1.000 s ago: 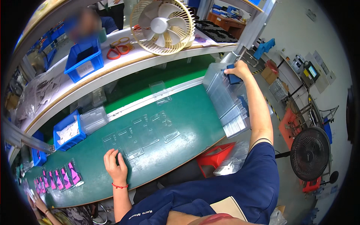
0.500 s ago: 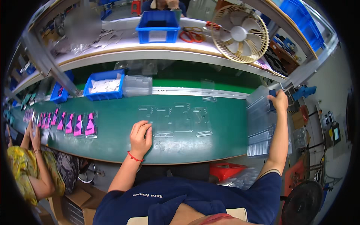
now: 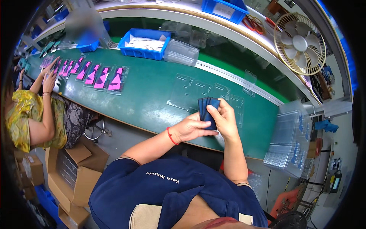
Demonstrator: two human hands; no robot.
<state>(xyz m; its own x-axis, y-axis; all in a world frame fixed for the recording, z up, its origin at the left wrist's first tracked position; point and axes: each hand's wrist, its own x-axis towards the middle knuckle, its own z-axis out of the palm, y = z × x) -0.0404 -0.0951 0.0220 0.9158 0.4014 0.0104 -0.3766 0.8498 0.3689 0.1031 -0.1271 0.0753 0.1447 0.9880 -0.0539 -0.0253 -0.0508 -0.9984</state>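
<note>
A fanned bunch of thin dark blue flat pieces [image 3: 205, 104] is held between my two hands, above the near edge of the green table. My left hand [image 3: 190, 128] grips the bunch from the left, thumb across its lower part. On the other side my right hand [image 3: 226, 119] pinches it, thumb on the front piece. Just beyond lie several clear plastic blister trays [image 3: 182, 87] in a row, partly hidden by my hands. Whether the pieces are cloth or card cannot be made out.
Clear trays holding purple pieces [image 3: 115, 81] line the table's left part, near a co-worker's hands [image 3: 48, 78]. A blue bin [image 3: 143, 53] of white slips stands at the back. Stacked clear trays [image 3: 283, 152] occupy the right end. A fan [image 3: 300, 43] is at the upper right.
My right hand has come from the tray stack at the right to the middle, now with the dark blue pieces. My left hand has left the table and joined it. The view has turned leftward.
</note>
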